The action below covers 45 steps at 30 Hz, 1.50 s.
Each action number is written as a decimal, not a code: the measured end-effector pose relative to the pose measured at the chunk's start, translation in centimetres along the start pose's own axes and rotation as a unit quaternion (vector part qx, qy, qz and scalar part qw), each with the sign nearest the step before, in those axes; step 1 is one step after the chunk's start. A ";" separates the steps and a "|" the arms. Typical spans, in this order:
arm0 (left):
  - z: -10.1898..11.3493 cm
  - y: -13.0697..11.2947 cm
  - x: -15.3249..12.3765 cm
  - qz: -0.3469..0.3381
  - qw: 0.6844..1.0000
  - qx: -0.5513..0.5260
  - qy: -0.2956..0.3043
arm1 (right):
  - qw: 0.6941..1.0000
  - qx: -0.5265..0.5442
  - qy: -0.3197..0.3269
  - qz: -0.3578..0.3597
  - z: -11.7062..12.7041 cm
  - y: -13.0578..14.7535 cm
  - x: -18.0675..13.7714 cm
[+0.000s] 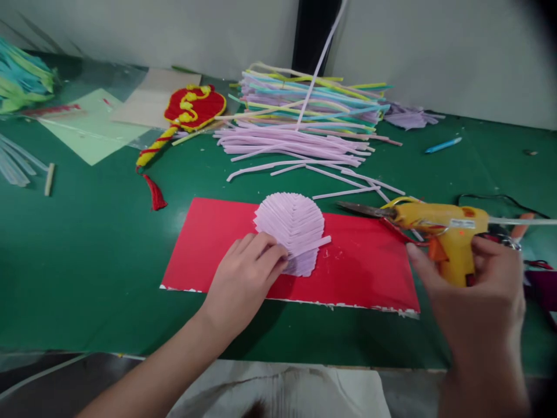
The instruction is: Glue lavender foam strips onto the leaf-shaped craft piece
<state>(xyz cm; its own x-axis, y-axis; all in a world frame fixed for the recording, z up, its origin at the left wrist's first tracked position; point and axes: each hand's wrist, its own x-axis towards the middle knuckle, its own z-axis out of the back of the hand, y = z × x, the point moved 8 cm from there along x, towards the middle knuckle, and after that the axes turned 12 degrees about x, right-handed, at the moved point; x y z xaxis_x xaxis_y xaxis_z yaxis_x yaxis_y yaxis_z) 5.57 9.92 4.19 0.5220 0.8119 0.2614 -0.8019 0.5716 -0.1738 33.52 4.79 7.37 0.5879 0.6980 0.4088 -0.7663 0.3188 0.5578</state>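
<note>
My left hand [248, 273] lies on a red card sheet [365, 267], fingers together and pressing a pale lilac strip against a leaf-shaped piece of lilac strips [290, 229] glued on the card. My right hand [478, 302] is wrapped round the handle of a yellow hot glue gun [439, 232] at the card's right end. The gun's nozzle points left, a short way from the leaf shape. A clear glue stick pokes out of the gun's back.
A big heap of pastel strips [304, 116] lies behind the card on the green table [87, 261]. A red and yellow fan with a tassel [187, 113] lies back left. A blue pen [442, 145] is back right. Glue sticks [17, 165] lie far left.
</note>
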 end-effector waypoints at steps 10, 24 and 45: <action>-0.5 -0.2 0.2 -0.004 1.000 -0.016 -0.001 | 0.987 0.033 0.139 -0.072 -2.0 1.8 -5.2; 0.3 -0.4 -1.4 -0.039 0.999 -0.002 -0.022 | 0.990 0.024 0.141 -0.016 -2.3 2.0 -5.7; -0.4 -0.2 -2.0 -0.031 0.999 -0.006 -0.010 | 0.976 0.000 0.189 0.111 -4.1 4.8 -7.6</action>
<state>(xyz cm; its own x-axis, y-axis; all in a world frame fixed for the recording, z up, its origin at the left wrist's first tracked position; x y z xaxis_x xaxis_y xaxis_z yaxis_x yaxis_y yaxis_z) 4.82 8.22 3.35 0.5642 0.7728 0.2906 -0.7649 0.6218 -0.1684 24.29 3.60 3.97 0.2702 0.9366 0.2232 -0.8636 0.1333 0.4862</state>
